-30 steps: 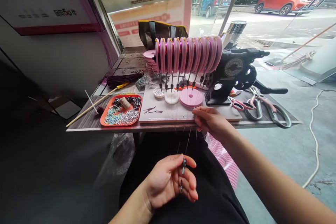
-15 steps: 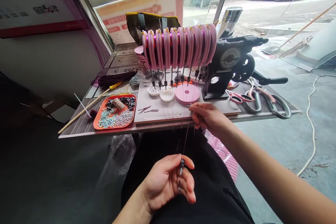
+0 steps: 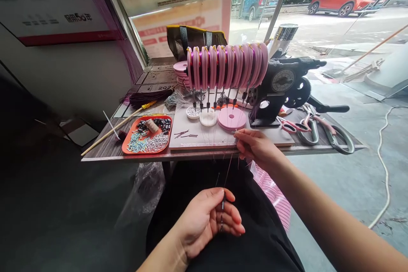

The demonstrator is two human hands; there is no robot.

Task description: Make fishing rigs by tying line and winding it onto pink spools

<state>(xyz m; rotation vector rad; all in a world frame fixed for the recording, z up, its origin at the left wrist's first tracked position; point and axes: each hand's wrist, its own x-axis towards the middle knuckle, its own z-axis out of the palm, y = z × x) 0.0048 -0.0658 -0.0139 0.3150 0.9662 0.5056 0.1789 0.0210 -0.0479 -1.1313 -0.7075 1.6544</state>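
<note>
Low over my lap, my left hand (image 3: 212,219) pinches a thin fishing line (image 3: 228,170) between thumb and index finger. Small dark fittings on the line (image 3: 222,205) lie against its curled fingers, partly hidden by the thumb. At the table's front edge, my right hand (image 3: 253,142) is closed in a pinch on the upper part of this line, with a tiny piece showing at the fingertips. Beyond it stands a row of pink foam line spools (image 3: 228,67) on a black hand-crank winder (image 3: 280,83). Lines with dark fittings hang down from the spools.
An orange tray (image 3: 147,134) of small beads and tubes sits at left, near a wooden stick (image 3: 111,131). A loose pink spool (image 3: 231,118) and white dishes (image 3: 208,117) lie on the board (image 3: 219,138). Scissors (image 3: 333,131) lie at right. Pink spools (image 3: 274,197) are under the table.
The camera view has shifted, so the table sits farther right and its back part lower. My left thumb now covers more of the upper fitting. My right hand keeps its pinch.
</note>
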